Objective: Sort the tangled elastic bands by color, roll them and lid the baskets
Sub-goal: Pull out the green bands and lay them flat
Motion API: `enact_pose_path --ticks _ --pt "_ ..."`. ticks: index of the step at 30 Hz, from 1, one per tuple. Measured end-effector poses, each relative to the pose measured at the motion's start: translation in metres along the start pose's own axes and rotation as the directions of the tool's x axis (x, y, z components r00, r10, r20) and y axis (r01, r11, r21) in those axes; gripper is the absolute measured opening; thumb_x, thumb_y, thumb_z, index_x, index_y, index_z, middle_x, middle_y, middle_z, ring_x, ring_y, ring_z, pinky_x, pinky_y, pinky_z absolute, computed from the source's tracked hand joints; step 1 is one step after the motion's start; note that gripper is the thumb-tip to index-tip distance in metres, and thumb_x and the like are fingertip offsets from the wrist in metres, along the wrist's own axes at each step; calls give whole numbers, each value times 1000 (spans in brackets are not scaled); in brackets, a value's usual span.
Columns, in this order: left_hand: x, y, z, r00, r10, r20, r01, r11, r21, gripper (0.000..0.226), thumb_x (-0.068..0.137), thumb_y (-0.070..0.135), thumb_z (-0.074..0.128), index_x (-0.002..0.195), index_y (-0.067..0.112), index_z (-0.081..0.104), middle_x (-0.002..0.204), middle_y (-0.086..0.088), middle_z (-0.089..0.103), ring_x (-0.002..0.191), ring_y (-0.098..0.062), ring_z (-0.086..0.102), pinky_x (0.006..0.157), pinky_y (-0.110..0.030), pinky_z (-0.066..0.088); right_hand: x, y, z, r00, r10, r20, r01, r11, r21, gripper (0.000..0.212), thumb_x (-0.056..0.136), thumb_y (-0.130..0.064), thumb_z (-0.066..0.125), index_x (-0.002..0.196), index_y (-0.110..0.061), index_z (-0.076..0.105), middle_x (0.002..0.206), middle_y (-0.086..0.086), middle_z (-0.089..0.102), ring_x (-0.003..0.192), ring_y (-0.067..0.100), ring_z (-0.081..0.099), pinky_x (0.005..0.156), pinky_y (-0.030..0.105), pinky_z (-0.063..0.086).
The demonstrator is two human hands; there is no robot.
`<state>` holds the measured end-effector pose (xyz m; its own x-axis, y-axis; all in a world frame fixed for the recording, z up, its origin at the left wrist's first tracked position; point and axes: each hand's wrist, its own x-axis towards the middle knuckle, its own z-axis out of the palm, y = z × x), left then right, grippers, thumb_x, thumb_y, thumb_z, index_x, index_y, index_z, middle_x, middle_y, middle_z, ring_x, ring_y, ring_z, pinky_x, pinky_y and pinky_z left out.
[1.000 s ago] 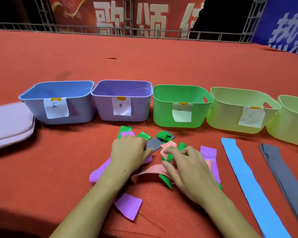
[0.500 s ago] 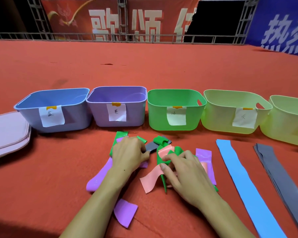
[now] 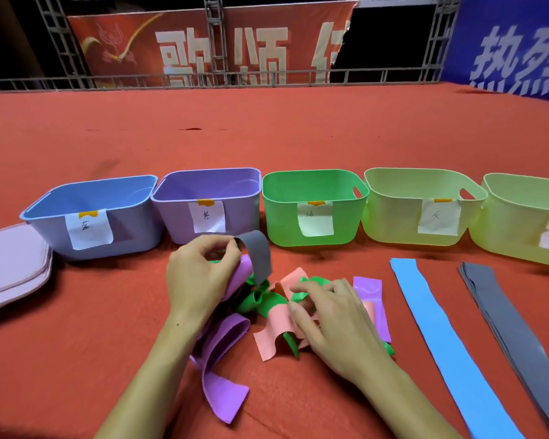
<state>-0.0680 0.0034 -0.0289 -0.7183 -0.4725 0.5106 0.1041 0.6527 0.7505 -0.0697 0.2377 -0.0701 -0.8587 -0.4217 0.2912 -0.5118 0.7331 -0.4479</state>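
I see the tangle [image 3: 267,299] of purple, green, pink and grey bands lying on the red worktop [image 3: 76,359], just in front of the purple and green baskets. My left hand [image 3: 200,280] is raised over it, thumb and fingers pinching the end of a grey band [image 3: 257,255] that arches up and drops back into the heap; a purple band [image 3: 222,369] loops under that wrist and trails toward me. My right hand [image 3: 333,324] rests on the heap with curled fingers gripping a pink band [image 3: 274,331], green loops showing around it.

To the right of the heap, well apart from it, a blue band [image 3: 441,337] lies flat and straight, and beside that a stack of grey bands [image 3: 514,331]. Pink lids [image 3: 10,264] are stacked at the far left, touching the worktop beside the blue basket.

Five baskets stand in a row behind the tangle, each with a paper label: blue basket [image 3: 89,201], purple basket [image 3: 206,191], green basket [image 3: 314,191], and two yellow-green baskets [image 3: 422,188] on the right. The insides I can see hold nothing. Banners [image 3: 203,49] and a rail stand beyond the worktop.
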Motion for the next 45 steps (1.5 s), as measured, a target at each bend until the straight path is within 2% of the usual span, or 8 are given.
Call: enact_pose_path --ticks 6,12,16,20,27,35,39,45 --pt "-10 23 -4 918 343 -199 -302 929 212 17 94 34 71 104 35 85 94 14 82 79 -13 77 61 -38 56 0 -7 -6 986 47 -157 -18 983 181 42 97 -63 46 125 -36 63 96 -31 61 113 9 55 115 47 41" --pt "-16 25 2 898 440 12 -440 898 -17 18 97 33 71 109 32 85 103 21 81 86 4 75 71 -37 61 2 -8 -15 945 210 -250 -47 845 533 86 83 -63 79 153 -50 32 132 -26 60 125 -2 59 98 30 51" --pt "-21 22 9 829 516 215 -499 857 -132 21 100 35 69 113 29 84 114 22 79 100 4 75 78 -37 63 6 -7 -28 898 188 -399 201 632 749 48 91 -14 79 134 -22 59 116 -19 72 108 5 69 91 18 53" --pt "-23 24 6 794 465 392 -432 885 -174 55 86 58 79 136 38 71 114 32 75 72 -1 70 74 -32 60 8 -8 -38 840 223 -494 306 557 772 13 88 -12 76 98 -14 68 92 -9 74 87 5 68 81 15 51" --pt "-21 20 -9 717 418 558 -493 870 -17 56 71 73 82 121 51 70 101 38 69 74 4 67 70 -38 58 6 -13 -47 737 403 -542 324 494 807 16 81 -23 82 94 -22 74 85 -8 78 78 7 70 74 18 53" --pt "-20 60 -6 785 438 437 -381 899 -217 44 81 62 84 118 39 78 106 21 78 80 -11 74 70 -28 56 3 -21 -48 805 311 -505 278 554 784 13 84 -28 81 86 -18 73 74 -6 73 68 4 60 66 22 49" --pt "-10 82 -3 797 460 391 -334 875 -349 8 97 28 80 101 22 83 82 6 76 63 -17 70 60 -34 53 2 -18 -45 861 258 -437 250 535 807 17 90 -31 83 104 -25 76 87 0 73 80 11 64 75 26 53" --pt "3 90 -14 935 324 143 -181 786 -591 17 96 16 77 87 3 73 62 -8 65 51 -15 58 52 -30 51 4 -17 -17 974 103 -200 49 769 637 46 82 -51 77 125 -39 67 125 -12 63 118 11 60 95 29 51"
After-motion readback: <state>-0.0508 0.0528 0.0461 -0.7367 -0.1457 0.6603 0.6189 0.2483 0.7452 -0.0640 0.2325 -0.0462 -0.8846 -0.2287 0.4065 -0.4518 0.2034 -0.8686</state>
